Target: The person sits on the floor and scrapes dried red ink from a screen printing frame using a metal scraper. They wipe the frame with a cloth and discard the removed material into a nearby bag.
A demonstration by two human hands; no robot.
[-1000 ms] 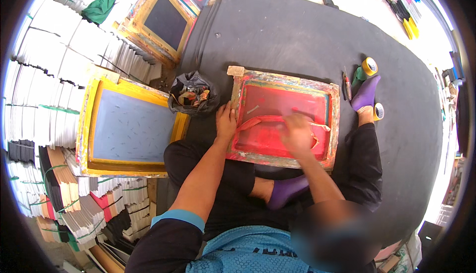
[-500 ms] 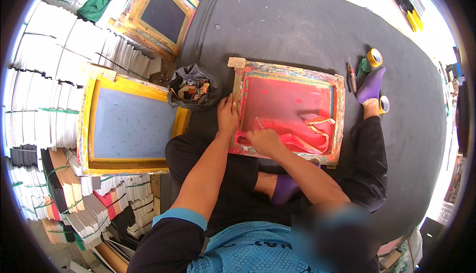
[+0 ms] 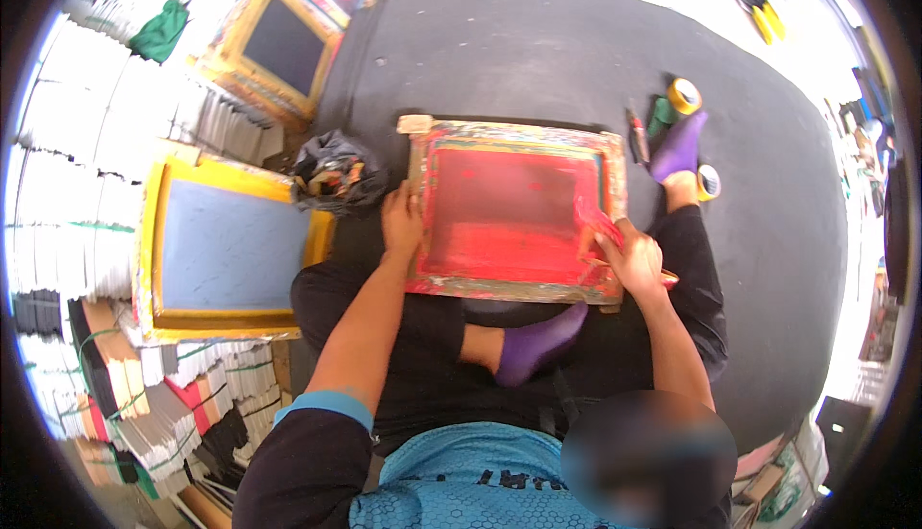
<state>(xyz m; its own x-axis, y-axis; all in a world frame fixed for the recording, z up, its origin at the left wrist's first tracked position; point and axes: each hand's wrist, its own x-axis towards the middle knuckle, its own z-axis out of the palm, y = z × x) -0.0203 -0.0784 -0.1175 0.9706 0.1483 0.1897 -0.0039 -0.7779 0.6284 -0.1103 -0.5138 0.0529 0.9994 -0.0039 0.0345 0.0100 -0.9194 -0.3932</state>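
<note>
Black mat (image 3: 499, 49): right hand (image 3: 636, 262) now holds red strip (image 3: 589, 216).

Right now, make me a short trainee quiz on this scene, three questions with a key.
1. Which hand holds the crumpled red strip?
2. True or false: the black plastic bag sits left of the red-screened wooden frame.
3. Fill in: the left hand lies at the frame's ____ side.

Key: 1. The right hand. 2. True. 3. Left.
</note>
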